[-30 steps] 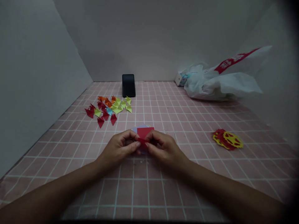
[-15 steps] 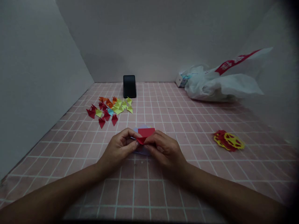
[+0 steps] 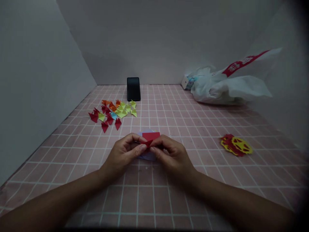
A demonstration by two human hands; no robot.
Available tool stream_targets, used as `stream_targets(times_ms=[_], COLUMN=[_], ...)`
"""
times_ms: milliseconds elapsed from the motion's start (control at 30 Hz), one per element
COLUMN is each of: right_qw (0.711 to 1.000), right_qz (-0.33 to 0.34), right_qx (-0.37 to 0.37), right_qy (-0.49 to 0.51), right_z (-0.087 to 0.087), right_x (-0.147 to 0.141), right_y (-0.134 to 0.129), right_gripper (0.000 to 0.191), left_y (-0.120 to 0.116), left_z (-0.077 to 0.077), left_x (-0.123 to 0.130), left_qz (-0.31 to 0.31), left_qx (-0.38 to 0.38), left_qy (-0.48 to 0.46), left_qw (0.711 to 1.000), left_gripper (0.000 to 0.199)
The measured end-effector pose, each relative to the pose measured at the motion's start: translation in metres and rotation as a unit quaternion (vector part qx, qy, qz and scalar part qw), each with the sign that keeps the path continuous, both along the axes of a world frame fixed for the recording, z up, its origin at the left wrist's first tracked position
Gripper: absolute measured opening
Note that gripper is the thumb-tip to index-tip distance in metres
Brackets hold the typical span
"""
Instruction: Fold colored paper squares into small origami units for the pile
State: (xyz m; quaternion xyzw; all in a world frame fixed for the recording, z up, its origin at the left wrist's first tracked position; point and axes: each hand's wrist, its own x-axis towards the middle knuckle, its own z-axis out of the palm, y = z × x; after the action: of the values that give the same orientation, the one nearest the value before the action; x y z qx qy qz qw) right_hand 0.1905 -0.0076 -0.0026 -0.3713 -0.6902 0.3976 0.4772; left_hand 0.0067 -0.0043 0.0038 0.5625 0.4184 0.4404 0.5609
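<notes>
A small folded piece of red paper (image 3: 148, 142) is pinched between my two hands at the middle of the table. My left hand (image 3: 127, 149) grips its left side between thumb and fingers. On the other side, my right hand (image 3: 170, 153) pinches the right end. Just behind the fingers lies a flat red paper sheet (image 3: 151, 135) on top of a pale lavender sheet (image 3: 147, 157), which my hands partly cover. Folded paper cranes (image 3: 118, 123) in red, orange, yellow and blue lie in a group to the far left.
A black phone (image 3: 133, 89) leans near the back wall. Red and yellow paper cutouts (image 3: 238, 145) lie in a pile on the right. A white plastic bag (image 3: 224, 91) and a small box (image 3: 187, 82) stand at the back right. Walls border the grid-patterned tablecloth (image 3: 145, 199).
The red paper between my fingers has tilted and now shows a narrower face. My right thumb has drawn up closer to the fingertips. Everything else stays where it was.
</notes>
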Motion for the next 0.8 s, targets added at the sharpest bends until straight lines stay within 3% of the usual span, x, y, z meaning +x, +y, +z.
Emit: stream_targets(times_ms=[100,167,533,667,800], right_qw=[0.996,0.996,0.989,0.981,0.983], right_qz=[0.001,0.002,0.005,-0.001,-0.022], right_qx=[-0.072,-0.071,0.126,0.142,0.144], right_qy=[0.043,0.051,-0.079,-0.129,-0.115], right_z=[-0.0021,-0.0035,-0.0057,-0.0071,-0.0046], right_x=[-0.0019,-0.0026,-0.0015,-0.0023,-0.0029], right_y=[-0.0008,-0.0010,-0.0031,-0.0065,-0.0073], right_gripper=[0.004,0.004,0.013,0.012,0.014], left_y=[-0.0009,-0.0014,-0.0031,-0.0035,-0.0049], left_z=[0.0003,0.0003,0.0013,0.0045,0.0031], left_x=[0.0005,0.0006,0.0026,0.0045,0.0037], left_qz=[0.009,0.008,0.024,0.028,0.015], left_qx=[0.011,0.016,-0.024,-0.047,-0.070], left_qy=[0.004,0.006,-0.015,-0.019,-0.033], left_qw=[1.000,1.000,0.999,0.998,0.997], left_gripper=[0.010,0.009,0.008,0.009,0.008])
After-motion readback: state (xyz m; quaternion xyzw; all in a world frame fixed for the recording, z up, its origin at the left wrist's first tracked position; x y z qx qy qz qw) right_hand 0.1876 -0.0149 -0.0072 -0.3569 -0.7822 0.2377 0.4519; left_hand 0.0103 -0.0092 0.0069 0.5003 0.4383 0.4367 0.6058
